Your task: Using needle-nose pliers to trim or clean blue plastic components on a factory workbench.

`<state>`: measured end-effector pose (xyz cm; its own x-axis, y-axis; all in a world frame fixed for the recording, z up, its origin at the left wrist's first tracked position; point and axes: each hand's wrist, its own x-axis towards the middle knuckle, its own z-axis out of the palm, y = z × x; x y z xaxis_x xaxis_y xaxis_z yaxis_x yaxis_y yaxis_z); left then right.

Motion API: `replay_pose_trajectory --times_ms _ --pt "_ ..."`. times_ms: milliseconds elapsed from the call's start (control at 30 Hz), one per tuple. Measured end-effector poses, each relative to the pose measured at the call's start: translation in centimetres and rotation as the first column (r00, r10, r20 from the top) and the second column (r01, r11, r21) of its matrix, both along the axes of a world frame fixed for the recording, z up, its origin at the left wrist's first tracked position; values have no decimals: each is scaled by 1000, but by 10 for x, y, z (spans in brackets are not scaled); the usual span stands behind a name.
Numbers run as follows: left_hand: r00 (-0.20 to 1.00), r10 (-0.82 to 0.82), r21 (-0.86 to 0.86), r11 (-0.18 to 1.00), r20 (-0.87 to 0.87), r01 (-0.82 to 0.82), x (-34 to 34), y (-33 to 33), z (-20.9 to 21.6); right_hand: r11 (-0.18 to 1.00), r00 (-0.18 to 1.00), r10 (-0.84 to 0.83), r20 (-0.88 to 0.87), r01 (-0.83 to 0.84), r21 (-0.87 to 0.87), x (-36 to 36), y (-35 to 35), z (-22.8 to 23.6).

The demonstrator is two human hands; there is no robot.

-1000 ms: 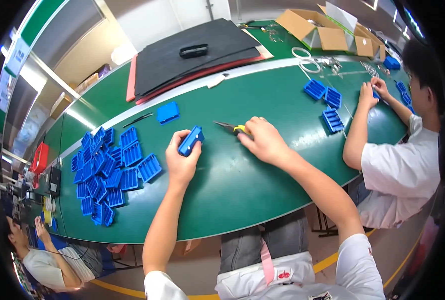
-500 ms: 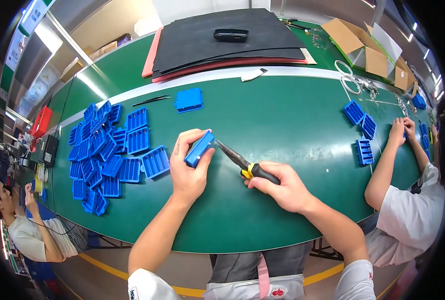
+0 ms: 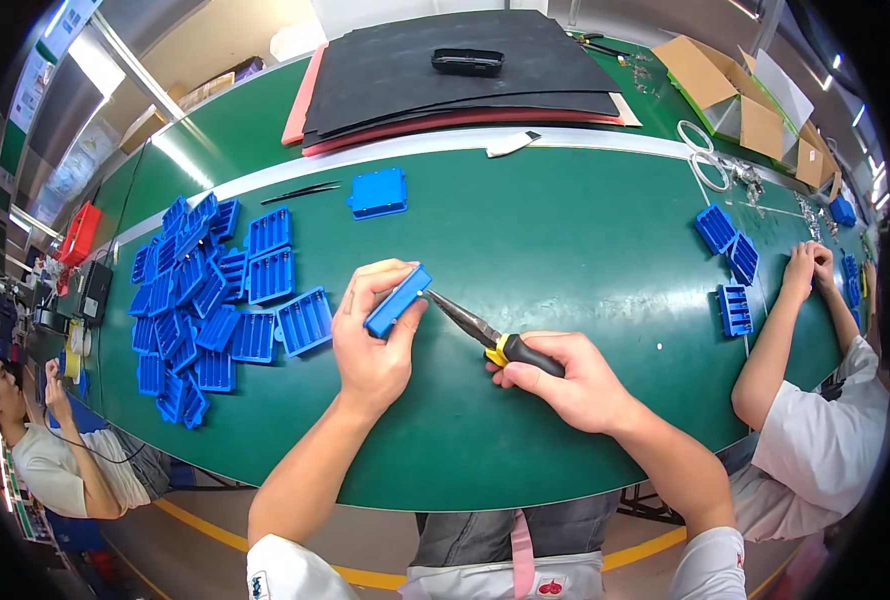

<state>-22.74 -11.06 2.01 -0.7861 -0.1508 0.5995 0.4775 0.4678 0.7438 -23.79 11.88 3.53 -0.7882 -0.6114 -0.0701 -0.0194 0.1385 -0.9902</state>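
My left hand [image 3: 373, 340] is closed around a blue plastic case [image 3: 398, 300], tilted with its narrow side facing up. In my right hand [image 3: 575, 380] are long-nose pliers [image 3: 480, 333] with black and yellow handles. The tips of the pliers meet the right side of the case, by a small pale spot near its upper end. To the left of my left hand lies a pile of blue slotted trays [image 3: 190, 290]. Beyond my hands, another blue case [image 3: 378, 192] rests flat on the green table [image 3: 565, 230].
Black tweezers [image 3: 300, 191] lie beyond the pile. At the back are stacked black sheets [image 3: 445, 90] with a black case on top, and a white-handled blade [image 3: 512, 145]. A co-worker's hands [image 3: 810, 268] work at the right, near several blue trays [image 3: 733, 309]; another person sits left.
The pliers' tips have moved left and now reach the blue case's side, where a gap showed before. My left hand keeps its hold on the case.
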Motion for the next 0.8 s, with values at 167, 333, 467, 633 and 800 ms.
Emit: replay_pose_trajectory --times_ms 167,333,467,633,800 --pt "1000 -3 10 1000 5 3 2 4 4 1000 1000 4 -29 -4 23 0 0 -3" --pt "999 -14 24 1000 37 13 3 3 6 1000 999 2 -44 -2 1 1 -2 -2" --pt "999 11 -57 998 40 -9 3 3 6 1000 999 -14 -33 15 22 1 -2 -2" --pt "997 23 -14 1000 76 -22 4 2 6 1000 999 -7 -39 7 3 2 -5 -4" --pt "1000 27 -82 996 -9 -28 2 1 8 996 999 39 30 -42 82 5 -3 10"
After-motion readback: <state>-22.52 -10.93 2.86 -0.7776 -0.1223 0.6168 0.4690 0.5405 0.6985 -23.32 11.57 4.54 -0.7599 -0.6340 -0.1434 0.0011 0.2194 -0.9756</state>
